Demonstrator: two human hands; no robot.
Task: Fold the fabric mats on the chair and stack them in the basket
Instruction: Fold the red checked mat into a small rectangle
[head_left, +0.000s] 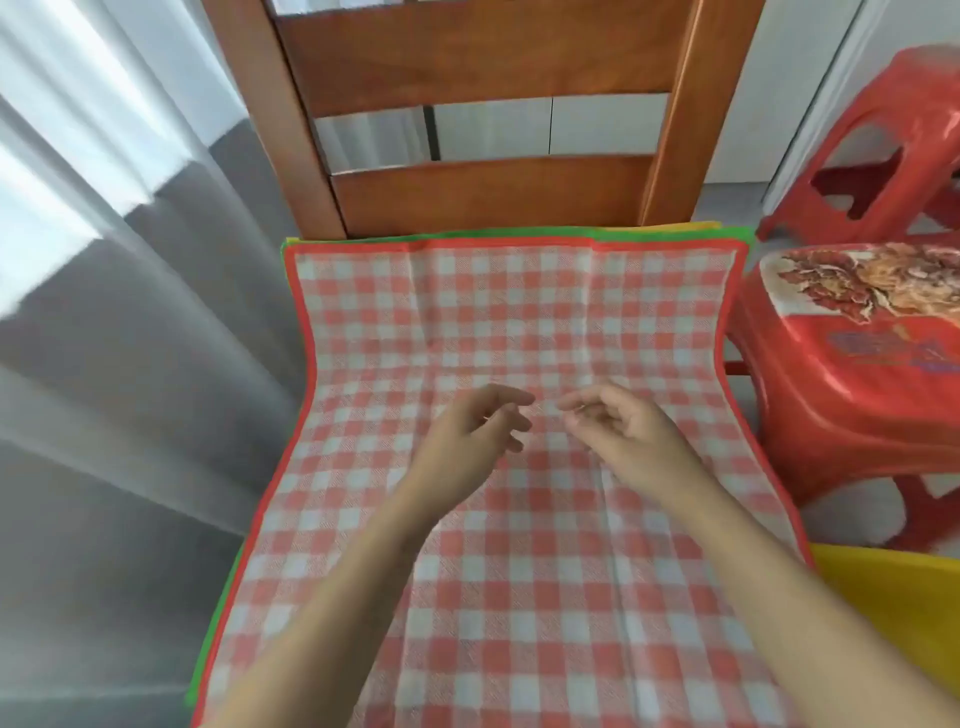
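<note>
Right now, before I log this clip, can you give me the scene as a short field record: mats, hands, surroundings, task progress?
top mat: red-and-white checked mat with red border, spread flat and unfolded on the wooden chair
mats beneath: green edge and yellow edge showing at the back
left hand: over the mat's middle, fingers loosely curled, holding nothing
right hand: beside it, fingers loosely curled, holding nothing
surroundings: red plastic stools to the right, grey curtain to the left
progress: no fold made yet
</note>
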